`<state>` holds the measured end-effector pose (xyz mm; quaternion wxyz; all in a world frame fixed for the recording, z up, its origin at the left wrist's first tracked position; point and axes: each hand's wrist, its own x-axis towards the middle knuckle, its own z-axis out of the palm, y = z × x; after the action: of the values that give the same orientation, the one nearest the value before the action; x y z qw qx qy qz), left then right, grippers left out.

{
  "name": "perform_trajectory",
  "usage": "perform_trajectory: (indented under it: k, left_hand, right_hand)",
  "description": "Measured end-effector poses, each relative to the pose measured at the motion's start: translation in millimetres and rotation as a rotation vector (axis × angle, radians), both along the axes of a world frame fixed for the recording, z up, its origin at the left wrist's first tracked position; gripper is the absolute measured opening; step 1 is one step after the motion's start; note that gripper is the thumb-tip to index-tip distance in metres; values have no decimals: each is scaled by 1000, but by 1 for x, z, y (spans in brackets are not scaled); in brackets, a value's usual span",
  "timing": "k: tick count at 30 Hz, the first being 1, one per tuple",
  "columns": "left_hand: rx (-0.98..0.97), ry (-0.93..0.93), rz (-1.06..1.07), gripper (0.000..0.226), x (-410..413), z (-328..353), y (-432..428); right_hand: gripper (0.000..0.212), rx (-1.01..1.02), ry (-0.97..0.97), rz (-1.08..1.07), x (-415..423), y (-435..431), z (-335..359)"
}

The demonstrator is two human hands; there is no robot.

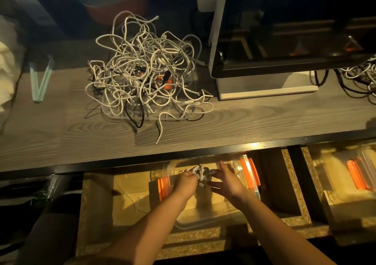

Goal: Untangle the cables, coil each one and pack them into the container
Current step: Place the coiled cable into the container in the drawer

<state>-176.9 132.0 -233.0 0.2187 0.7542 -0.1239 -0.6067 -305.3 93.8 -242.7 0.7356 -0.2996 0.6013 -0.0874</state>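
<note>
A: Tabletop (61, 138) is carrying one big tangle (146, 77), so you're barely getting started.

B: Below its edge, your left hand (186, 183) is pinching one coiled cable (200, 173) over the container (203, 222). Your right hand (227, 180) is touching it; gripping or not, I cannot tell. Glare is hiding the container's contents.

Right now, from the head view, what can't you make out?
Coiled cable: head view, left hand and right hand cover its ends; fastening unclear.
Container: floor beneath both hands and forearms hidden.
Cable tangle: cable count unreadable, too knotted.
Orange parts inside it: buried by cables, unidentifiable.
Second tangle: cut off by the right frame edge.
</note>
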Motion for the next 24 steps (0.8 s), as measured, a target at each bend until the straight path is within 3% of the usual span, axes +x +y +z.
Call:
perform_trajectory:
  k: [4,9,14,18,22,24]
  left_hand:
    - [-48,2,-47,30,-5,10,3]
    - [-129,-36,-148,40,-1,34,7]
    - [-261,-56,-275,35,7,55,8]
    - [-327,-93,-281,34,18,69,5]
    - [-431,-240,-281,29,34,92,-8]
    - [-479,-321,-271,29,43,100,-15]
  right_hand:
    - [44,-45,60,78,-2,-4,9]
    - [45,-116,220,335,-17,-15,45]
    - [22,-302,247,646,-22,-26,94]
    - [18,-632,239,662,1,-47,133]
    - [38,-1030,507,654,40,-67,143]
    - [51,-1118,684,714,54,-75,136]
